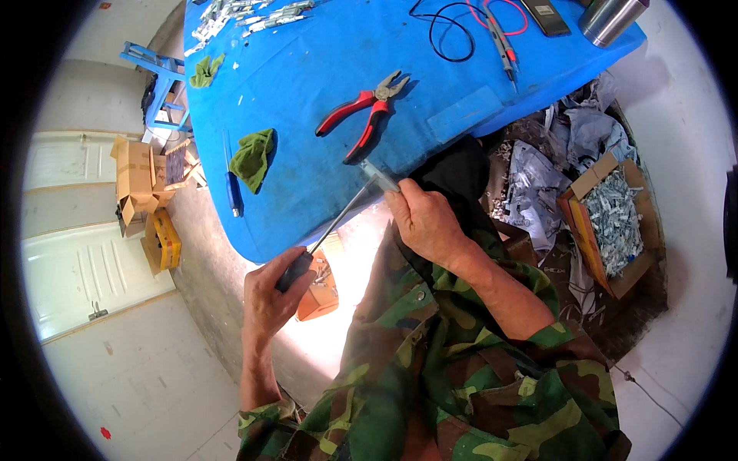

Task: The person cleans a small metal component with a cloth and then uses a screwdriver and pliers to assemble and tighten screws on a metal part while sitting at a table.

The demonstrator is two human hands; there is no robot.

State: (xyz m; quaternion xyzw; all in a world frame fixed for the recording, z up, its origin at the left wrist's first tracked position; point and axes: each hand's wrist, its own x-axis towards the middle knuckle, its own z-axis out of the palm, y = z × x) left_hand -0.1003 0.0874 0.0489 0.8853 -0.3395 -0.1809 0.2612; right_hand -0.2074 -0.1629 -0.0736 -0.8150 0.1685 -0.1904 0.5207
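My left hand point(270, 290) is wrapped round the dark handle of a screwdriver point(344, 215) near the table's front edge. Its shaft slants up to the right, and the tip meets a small pale grey, flat piece point(380, 177). That piece is pinched between the thumb and fingers of my right hand point(427, 220); its exact kind I cannot make out. Just beyond it, combination pliers point(367, 108) with red and black grips lie with their handles spread. Left of them are a crumpled green cloth point(252, 160) and a second, blue-handled screwdriver point(234, 192).
A blue-covered table point(300, 77) bears grey-white parts point(254, 19), test probes point(501, 46), a phone point(547, 15) and a steel cup point(611, 21). A carton of scraps point(615, 223) stands at right, a small box point(317, 296) below the table edge, a blue stool point(161, 84) at left.
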